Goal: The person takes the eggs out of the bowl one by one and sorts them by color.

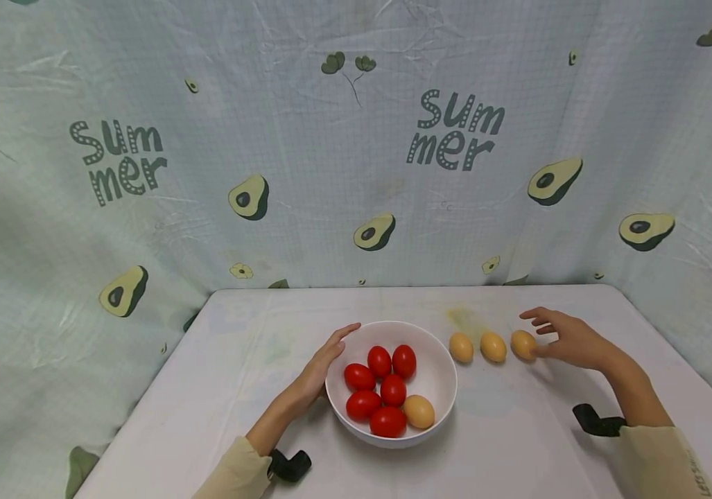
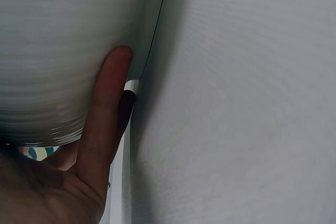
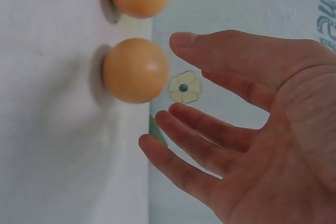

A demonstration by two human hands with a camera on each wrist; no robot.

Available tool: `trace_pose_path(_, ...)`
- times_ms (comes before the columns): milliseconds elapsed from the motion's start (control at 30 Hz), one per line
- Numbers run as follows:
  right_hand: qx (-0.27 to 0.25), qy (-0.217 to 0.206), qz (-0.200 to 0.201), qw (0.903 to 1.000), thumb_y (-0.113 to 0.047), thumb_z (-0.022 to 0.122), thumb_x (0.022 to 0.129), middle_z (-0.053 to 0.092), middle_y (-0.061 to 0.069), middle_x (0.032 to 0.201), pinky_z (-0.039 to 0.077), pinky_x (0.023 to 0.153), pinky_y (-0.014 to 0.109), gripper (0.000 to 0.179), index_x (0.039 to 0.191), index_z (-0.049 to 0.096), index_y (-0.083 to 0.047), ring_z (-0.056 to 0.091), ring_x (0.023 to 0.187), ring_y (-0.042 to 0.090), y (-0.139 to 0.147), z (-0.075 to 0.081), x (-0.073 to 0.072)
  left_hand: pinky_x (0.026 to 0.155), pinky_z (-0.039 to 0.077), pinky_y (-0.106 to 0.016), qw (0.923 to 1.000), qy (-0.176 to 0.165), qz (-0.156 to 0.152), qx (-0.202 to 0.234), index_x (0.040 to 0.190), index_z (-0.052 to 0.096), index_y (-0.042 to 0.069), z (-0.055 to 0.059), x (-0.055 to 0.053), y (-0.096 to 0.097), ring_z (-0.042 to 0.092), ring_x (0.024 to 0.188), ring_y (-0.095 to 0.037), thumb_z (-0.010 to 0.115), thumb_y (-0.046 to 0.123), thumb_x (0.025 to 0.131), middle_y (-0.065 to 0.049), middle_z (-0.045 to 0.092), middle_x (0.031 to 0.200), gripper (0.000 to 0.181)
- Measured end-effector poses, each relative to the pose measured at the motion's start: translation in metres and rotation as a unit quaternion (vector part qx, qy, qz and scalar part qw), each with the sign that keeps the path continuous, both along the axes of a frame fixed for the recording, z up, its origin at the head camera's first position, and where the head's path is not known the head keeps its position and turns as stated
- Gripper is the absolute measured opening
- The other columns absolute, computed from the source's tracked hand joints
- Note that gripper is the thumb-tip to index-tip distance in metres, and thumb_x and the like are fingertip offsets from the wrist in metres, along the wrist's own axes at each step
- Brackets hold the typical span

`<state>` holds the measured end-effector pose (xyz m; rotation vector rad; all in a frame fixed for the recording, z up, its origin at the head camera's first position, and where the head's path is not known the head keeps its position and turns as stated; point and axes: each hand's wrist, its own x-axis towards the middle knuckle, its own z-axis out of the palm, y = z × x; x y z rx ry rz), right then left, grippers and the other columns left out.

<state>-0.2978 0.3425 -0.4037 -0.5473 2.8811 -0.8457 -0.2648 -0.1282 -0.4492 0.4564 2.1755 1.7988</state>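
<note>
A white bowl stands on the table, holding several glossy red egg-shaped pieces and one yellow egg-shaped piece. My left hand rests along the bowl's left side; in the left wrist view a straight finger lies against the outer wall. To the bowl's right, three yellow egg-shaped pieces lie in a row: a near one, a middle one and a far-right one. Beside the far-right piece hovers my right hand, fingers spread apart, with nothing in its grasp.
The white table reaches back to a hanging curtain printed with avocados and lettering. A yellowish stain marks the tabletop behind the row. Each wrist wears a black camera strap piece.
</note>
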Motion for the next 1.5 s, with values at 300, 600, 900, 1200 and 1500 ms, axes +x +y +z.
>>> trace_pose_path(300,-0.002,0.066,0.015,0.9977,-0.015,0.077,0.090,0.059,0.029,0.138,0.055,0.096,0.061,0.056,0.139,0.055,0.001,0.060,0.122,0.048,-0.019,0.020,0.009,0.102,0.053,-0.060,1.0000,0.003,0.001,0.000,0.162,0.031,0.033,0.001,0.000,0.000,0.034,0.151,-0.045,0.025,0.037,0.112,-0.009,0.027,0.170,0.050)
trace_pose_path(600,-0.017,0.113,0.049,0.9922,-0.016,0.077,0.093,0.063,0.021,0.135,0.058,0.093,0.055,0.050,0.138,0.058,-0.003,0.064,0.120,0.042,-0.041,0.035,0.022,0.101,0.054,-0.059,1.0000,0.004,0.000,0.000,0.162,0.031,0.032,0.000,0.000,0.000,0.035,0.151,-0.044,0.025,0.037,0.112,-0.009,0.029,0.170,0.050)
trace_pose_path(900,-0.055,0.110,0.084,0.9889,-0.014,0.076,0.093,0.064,0.017,0.137,0.060,0.092,0.047,0.047,0.137,0.060,-0.007,0.066,0.120,0.039,-0.061,0.041,0.030,0.102,0.054,-0.058,1.0000,0.003,-0.002,-0.001,0.162,0.031,0.032,0.000,0.000,0.000,0.035,0.151,-0.043,0.025,0.037,0.112,-0.009,0.030,0.169,0.050)
trace_pose_path(1200,-0.059,0.112,0.118,0.9850,-0.013,0.075,0.094,0.067,0.009,0.133,0.061,0.090,0.039,0.042,0.134,0.062,-0.013,0.068,0.116,0.031,-0.084,0.040,0.035,0.102,0.053,-0.060,1.0000,0.003,-0.002,-0.001,0.162,0.031,0.032,-0.001,0.000,0.000,0.034,0.151,-0.044,0.026,0.037,0.112,-0.009,0.028,0.170,0.050)
trace_pose_path(1500,-0.049,0.077,0.133,0.9869,-0.017,0.073,0.096,0.068,0.003,0.132,0.061,0.091,0.042,0.039,0.134,0.063,-0.017,0.066,0.117,0.032,-0.107,0.036,0.041,0.099,0.056,-0.058,1.0000,0.004,-0.005,0.002,0.162,0.031,0.033,-0.002,0.000,0.000,0.035,0.150,-0.044,0.026,0.037,0.112,-0.009,0.028,0.170,0.050)
